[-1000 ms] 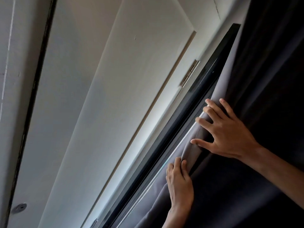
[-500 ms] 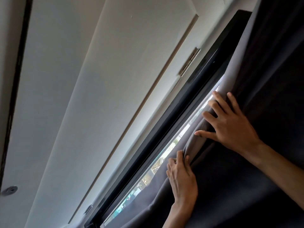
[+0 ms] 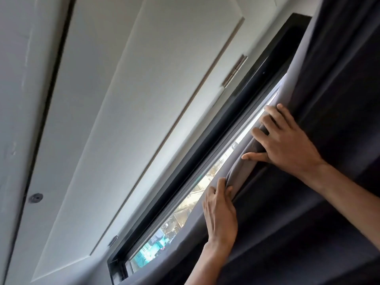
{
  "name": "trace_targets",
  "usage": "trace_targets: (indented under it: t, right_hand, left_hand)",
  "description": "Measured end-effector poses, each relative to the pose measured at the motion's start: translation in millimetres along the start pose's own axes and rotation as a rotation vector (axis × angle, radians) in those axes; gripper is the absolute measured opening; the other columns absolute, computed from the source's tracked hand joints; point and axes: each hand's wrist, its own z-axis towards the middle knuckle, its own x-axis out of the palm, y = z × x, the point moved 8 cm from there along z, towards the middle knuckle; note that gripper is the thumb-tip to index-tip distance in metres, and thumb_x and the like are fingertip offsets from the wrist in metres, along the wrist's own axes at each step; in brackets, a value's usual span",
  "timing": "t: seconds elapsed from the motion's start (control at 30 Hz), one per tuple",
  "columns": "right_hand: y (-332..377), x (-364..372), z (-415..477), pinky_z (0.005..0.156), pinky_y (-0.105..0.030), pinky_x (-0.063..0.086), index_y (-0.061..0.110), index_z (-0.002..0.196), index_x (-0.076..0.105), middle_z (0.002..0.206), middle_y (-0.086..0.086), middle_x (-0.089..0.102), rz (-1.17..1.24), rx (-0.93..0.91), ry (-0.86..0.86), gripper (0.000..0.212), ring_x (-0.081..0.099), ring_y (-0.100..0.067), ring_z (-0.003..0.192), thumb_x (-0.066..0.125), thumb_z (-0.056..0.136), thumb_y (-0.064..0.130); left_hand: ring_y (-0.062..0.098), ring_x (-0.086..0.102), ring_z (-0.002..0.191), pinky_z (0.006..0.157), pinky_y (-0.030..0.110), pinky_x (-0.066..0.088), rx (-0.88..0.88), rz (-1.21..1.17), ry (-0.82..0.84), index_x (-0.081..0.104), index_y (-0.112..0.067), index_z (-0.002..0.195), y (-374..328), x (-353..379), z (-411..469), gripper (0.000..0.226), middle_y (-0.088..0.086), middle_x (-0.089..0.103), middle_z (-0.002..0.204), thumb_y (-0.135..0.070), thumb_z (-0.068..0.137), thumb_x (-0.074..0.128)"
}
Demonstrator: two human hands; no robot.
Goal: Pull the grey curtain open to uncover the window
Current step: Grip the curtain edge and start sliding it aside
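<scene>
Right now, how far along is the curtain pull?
Done: a thin strip of window shows beside the black frame. In hand: left hand and right hand both grip the curtain at its bunched edge. Left: most of the window is covered; the curtain needs to go further right.

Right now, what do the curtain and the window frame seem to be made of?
Grey curtain: woven fabric, matte; it folds softly and bunches under the left hand and right hand. Window frame: probably painted or coated metal, dark and smooth with a slight sheen; plastic is possible.
</scene>
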Motion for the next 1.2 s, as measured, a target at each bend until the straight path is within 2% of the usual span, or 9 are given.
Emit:
trace_targets:
  t: [0.13,0.23,0.43,0.53,0.7,1.07,1.2]
  right_hand:
    - [9.1,-17.0,-11.8,0.122,-0.059,0.032,0.003,0.105,0.061,0.111,-0.028,0.058,0.004,-0.032,-0.010,0.076,0.054,-0.046,0.125,0.039,0.096,0.076]
    - [11.6,-25.5,-30.7,0.122,-0.060,0.030,0.004,0.110,0.061,0.113,-0.029,0.059,0.010,-0.012,0.010,0.079,0.054,-0.046,0.124,0.037,0.094,0.078]
    - [7.9,-50.7,-77.0,0.121,-0.060,0.033,0.003,0.106,0.063,0.108,-0.028,0.060,0.009,0.031,0.015,0.077,0.058,-0.047,0.120,0.043,0.094,0.077]
    - [4.2,-67.7,-105.1,0.121,-0.059,0.032,0.003,0.106,0.063,0.108,-0.026,0.060,0.023,0.046,0.024,0.076,0.058,-0.046,0.118,0.043,0.094,0.076]
    - [-4.1,-102.1,-162.9,0.120,-0.059,0.034,0.003,0.105,0.064,0.104,-0.025,0.061,0.012,0.090,0.029,0.074,0.059,-0.045,0.113,0.045,0.095,0.074]
    - [-35.7,-178.6,-334.5,0.121,-0.058,0.033,0.007,0.105,0.064,0.108,-0.021,0.061,0.019,0.267,0.141,0.071,0.058,-0.043,0.115,0.045,0.094,0.074]
    - [-48.8,-202.0,-406.7,0.123,-0.056,0.031,0.010,0.108,0.066,0.111,-0.020,0.063,0.016,0.354,0.237,0.071,0.057,-0.041,0.121,0.046,0.093,0.076]
  left_hand:
    - [0.013,0.052,0.075,0.071,0.030,0.047,0.041,0.099,-0.014,0.053,-0.029,0.106,-2.4,-16.6,-13.4,0.011,-0.002,0.054,0.083,-0.026,0.102,0.044]
    - [0.013,0.049,0.075,0.072,0.027,0.041,0.068,0.169,0.010,0.049,-0.032,0.110,-4.7,-22.7,-30.0,0.012,-0.002,0.050,0.085,-0.029,0.104,0.040]
    - [0.015,0.048,0.073,0.071,0.034,0.048,0.085,0.234,0.046,0.045,-0.035,0.111,-16.2,-12.2,-71.9,0.021,-0.002,0.047,0.083,-0.016,0.101,0.045]
    - [0.015,0.048,0.074,0.070,0.033,0.048,0.088,0.244,0.055,0.044,-0.036,0.112,-27.2,-9.0,-98.2,0.030,-0.003,0.045,0.083,-0.010,0.099,0.048]
    - [0.016,0.048,0.074,0.069,0.033,0.047,0.087,0.241,0.095,0.044,-0.038,0.114,-49.4,1.0,-149.8,0.032,-0.003,0.045,0.085,-0.010,0.099,0.047]
    - [0.023,0.047,0.082,0.074,0.035,0.042,0.140,0.240,0.239,0.045,-0.031,0.108,-120.1,36.2,-287.1,0.008,-0.001,0.045,0.088,-0.029,0.102,0.040]
    - [0.022,0.048,0.081,0.073,0.035,0.040,0.192,0.248,0.300,0.044,-0.031,0.106,-148.6,58.5,-343.2,0.007,-0.001,0.045,0.085,-0.027,0.101,0.043]
